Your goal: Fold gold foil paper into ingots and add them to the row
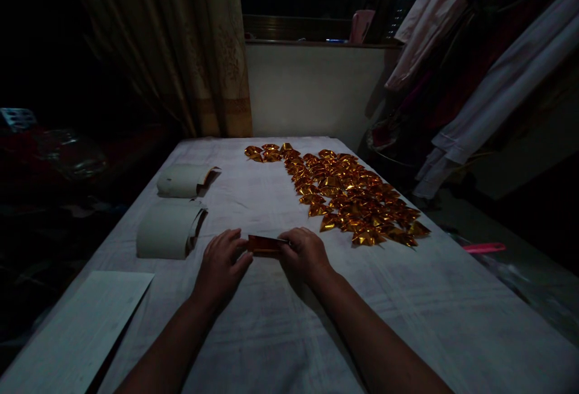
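A small folded strip of shiny copper-gold foil paper (266, 245) is held level just above the cloth, in front of me. My right hand (307, 254) pinches its right end between thumb and fingers. At the left end, the fingertips of my left hand (223, 263) are beside the strip, thumb and fingers apart; whether they touch it is hard to tell. Beyond my right hand lies a wide spread of folded gold foil pieces (348, 195), crowded and partly overlapping. A few more sit at the far edge.
Two curled stacks of pale sheets, a nearer one (163, 230) and a farther one (181, 180), lie on the left. A flat pale board (81, 327) is at the near left. White cloth (280, 333) covers the table. Clothes (506, 92) hang at right; a curtain (217, 50) hangs behind.
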`<state>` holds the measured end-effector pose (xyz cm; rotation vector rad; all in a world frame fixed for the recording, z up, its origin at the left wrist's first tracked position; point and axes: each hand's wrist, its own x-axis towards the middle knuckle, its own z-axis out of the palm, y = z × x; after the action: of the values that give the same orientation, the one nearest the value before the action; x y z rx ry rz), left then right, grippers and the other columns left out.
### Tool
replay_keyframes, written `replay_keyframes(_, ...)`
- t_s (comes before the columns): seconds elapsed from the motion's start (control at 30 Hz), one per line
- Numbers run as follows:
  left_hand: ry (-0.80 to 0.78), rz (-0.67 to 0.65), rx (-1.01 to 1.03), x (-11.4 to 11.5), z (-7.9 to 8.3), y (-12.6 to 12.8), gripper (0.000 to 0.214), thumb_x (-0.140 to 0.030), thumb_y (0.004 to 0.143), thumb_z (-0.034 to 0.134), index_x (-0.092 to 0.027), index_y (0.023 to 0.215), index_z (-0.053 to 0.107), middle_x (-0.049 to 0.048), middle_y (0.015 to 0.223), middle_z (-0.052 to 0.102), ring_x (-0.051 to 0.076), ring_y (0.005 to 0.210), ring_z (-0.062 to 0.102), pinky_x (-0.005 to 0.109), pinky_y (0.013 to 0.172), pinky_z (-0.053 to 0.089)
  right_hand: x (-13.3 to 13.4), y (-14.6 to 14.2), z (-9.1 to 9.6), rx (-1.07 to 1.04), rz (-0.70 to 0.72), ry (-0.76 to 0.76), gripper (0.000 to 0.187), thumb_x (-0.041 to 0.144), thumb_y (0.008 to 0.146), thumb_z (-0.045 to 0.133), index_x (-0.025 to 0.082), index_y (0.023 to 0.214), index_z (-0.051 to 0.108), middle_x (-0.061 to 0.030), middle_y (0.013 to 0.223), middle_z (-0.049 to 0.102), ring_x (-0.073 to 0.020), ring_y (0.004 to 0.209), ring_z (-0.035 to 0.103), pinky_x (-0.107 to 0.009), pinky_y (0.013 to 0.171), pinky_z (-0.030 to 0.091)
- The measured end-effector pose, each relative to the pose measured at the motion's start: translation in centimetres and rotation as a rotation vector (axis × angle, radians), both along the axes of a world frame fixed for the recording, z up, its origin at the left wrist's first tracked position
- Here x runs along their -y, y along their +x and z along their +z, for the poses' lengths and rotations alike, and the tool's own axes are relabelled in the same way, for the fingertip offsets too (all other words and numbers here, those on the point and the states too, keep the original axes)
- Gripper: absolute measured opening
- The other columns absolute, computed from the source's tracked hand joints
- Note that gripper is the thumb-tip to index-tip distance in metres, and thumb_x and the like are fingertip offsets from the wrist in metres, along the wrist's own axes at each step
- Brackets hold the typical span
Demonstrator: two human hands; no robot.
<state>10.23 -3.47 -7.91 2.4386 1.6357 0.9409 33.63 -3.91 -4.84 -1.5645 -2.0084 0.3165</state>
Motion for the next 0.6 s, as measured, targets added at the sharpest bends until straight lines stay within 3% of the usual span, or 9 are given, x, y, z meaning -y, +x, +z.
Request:
replay_keyframes(0.13,-0.106,-0.003,0.114,-0.3,0.4,0.0,0.014,-0.036,0.086,0.062,-0.024,0.081,0.067,0.0076,0.127,0.07,0.033,0.129,0.056,0.061,0.109,0.04,0.0,-0.1,-0.3,-0.199,-0.003,-0.04,0.017,0.018,0.083,0.061,0.025,0.087,0.076,-0.0026,0.088,0.076,-0.0206,0.087,0.069,-0.031,0.08,0.052)
replay_keyframes(0.2,-0.171,-0.033,0.238,-0.3,0.7,0.1,0.017,-0.038,0.087,0.06,-0.024,0.079,0.064,0.0079,0.124,0.071,0.033,0.131,0.054,0.061,0.109,0.039,0.1,-0.2,-0.4,-0.282,-0.004,-0.069,0.018,0.02,0.083,0.058,0.025,0.086,0.076,-0.0022,0.088,0.077,-0.0201,0.084,0.069,-0.03,0.078,0.053)
replay_keyframes(0.3,-0.248,-0.062,0.452,-0.1,1.4,0.7,0.02,-0.041,0.091,0.052,-0.024,0.085,0.059,0.0099,0.12,0.072,0.029,0.128,0.058,0.052,0.103,0.049,0.3,-0.2,-0.2,-0.375,0.021,-0.134,0.02,0.023,0.083,0.056,0.024,0.089,0.075,-0.0012,0.086,0.076,-0.0183,0.077,0.069,-0.028,0.073,0.053)
replay_keyframes(0.43,-0.37,-0.045,0.747,0.0,3.1,1.5,0.029,-0.053,0.087,0.058,-0.024,0.086,0.055,0.0051,0.096,0.073,0.022,0.09,0.07,0.038,0.079,0.059,0.7,0.1,0.4,-0.484,0.193,-0.241,0.021,0.03,0.083,0.059,0.021,0.097,0.073,0.0007,0.083,0.074,-0.0162,0.073,0.066,-0.026,0.068,0.052)
replay_keyframes(0.53,-0.538,-0.077,0.867,-0.6,5.1,1.9,0.039,-0.059,0.082,0.065,-0.023,0.091,0.055,-0.0015,0.08,0.066,0.017,0.069,0.066,0.029,0.062,0.054,0.6,0.8,0.8,-0.665,0.317,-0.306,0.032,0.046,0.09,0.055,0.02,0.099,0.072,-0.0022,0.086,0.073,-0.0178,0.078,0.067,-0.029,0.072,0.053)
replay_keyframes(0.6,-0.726,-0.135,0.85,-1.4,6.3,1.9,0.05,-0.064,0.072,0.072,-0.022,0.093,0.055,-0.0036,0.071,0.062,0.014,0.06,0.061,0.025,0.056,0.049,0.4,1.5,0.9,-0.77,0.31,-0.266,0.038,0.052,0.094,0.051,0.021,0.104,0.071,-0.0053,0.093,0.073,-0.0196,0.084,0.067,-0.034,0.078,0.055)
